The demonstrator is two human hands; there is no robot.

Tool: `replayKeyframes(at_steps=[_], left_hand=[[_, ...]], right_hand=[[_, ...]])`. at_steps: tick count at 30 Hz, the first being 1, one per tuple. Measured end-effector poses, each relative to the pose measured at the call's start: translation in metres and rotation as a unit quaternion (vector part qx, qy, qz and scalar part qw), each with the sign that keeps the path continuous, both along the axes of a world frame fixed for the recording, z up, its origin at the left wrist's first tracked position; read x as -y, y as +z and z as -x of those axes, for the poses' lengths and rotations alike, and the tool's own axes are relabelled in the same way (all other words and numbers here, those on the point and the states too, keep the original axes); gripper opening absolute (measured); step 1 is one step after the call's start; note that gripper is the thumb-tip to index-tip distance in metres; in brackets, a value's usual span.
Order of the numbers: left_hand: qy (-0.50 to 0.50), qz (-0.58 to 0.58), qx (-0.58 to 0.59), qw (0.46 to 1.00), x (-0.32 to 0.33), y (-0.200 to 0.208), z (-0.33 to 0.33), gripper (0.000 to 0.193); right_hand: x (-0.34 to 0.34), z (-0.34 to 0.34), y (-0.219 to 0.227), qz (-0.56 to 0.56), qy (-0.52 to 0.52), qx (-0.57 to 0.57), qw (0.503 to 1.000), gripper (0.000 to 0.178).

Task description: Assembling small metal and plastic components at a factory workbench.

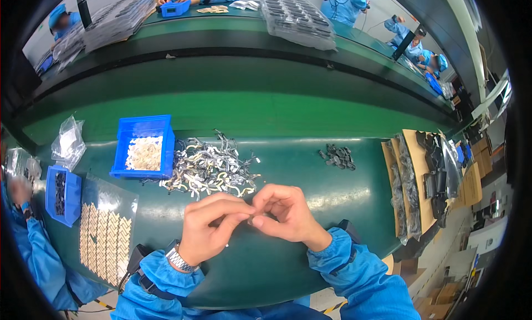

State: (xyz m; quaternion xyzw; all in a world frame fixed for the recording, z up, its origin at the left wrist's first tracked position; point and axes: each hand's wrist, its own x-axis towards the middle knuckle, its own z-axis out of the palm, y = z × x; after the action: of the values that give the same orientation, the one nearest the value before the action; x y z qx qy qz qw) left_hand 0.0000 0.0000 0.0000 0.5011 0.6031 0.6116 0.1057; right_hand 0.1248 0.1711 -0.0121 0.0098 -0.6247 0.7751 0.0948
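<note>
Both hands meet over the middle of the green table [354, 192], fingertips together. My left hand [213, 223] pinches with thumb and forefinger, a metal-banded watch [180, 259] on its wrist. Closed in a pinch against it is my right hand [285, 214]. A small dark piece [252, 219] shows between the fingertips, mostly hidden, so its kind cannot be told. Just beyond the left hand lies a loose heap of small white and black parts with short wires [213, 165]. Farther right sits a small pile of black parts [338, 156].
A blue bin [169, 132] of small whitish pieces touches the heap. Left of it are a clear bag [69, 142], a smaller blue bin [72, 201] and a sheet of tan pieces [105, 242]. Cardboard-backed black parts [415, 181] stand right. A co-worker's sleeve [41, 259] is at left.
</note>
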Motion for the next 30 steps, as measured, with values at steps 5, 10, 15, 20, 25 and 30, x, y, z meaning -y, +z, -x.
replayKeyframes(at_steps=[5, 10, 15, 20, 25, 30], left_hand=[[-0.005, 0.017, 0.155, 0.988, -0.002, 0.001, -0.002, 0.006], [-0.006, 0.013, 0.145, 0.989, -0.005, -0.001, -0.002, 0.006], [-0.006, 0.029, 0.026, 0.999, -0.007, 0.000, 0.002, 0.010], [0.080, 0.041, 0.112, 0.990, -0.002, -0.015, 0.002, 0.015], [0.085, 0.004, 0.046, 0.995, -0.013, -0.006, -0.004, 0.005], [0.090, 0.002, 0.051, 0.995, -0.016, -0.004, -0.005, 0.004]], right_hand=[[0.001, -0.001, 0.007, 0.035, -0.017, -0.035, 0.999, 0.019], [-0.002, -0.002, 0.005, 0.054, -0.015, -0.035, 0.998, 0.016], [0.002, 0.007, -0.001, -0.019, -0.077, -0.057, 0.995, 0.018], [-0.044, 0.005, 0.025, -0.332, -0.299, -0.039, 0.894, 0.015], [-0.126, -0.037, 0.007, -0.438, -0.584, 0.048, 0.682, 0.018], [-0.143, -0.041, -0.007, -0.435, -0.615, 0.062, 0.655, 0.016]])
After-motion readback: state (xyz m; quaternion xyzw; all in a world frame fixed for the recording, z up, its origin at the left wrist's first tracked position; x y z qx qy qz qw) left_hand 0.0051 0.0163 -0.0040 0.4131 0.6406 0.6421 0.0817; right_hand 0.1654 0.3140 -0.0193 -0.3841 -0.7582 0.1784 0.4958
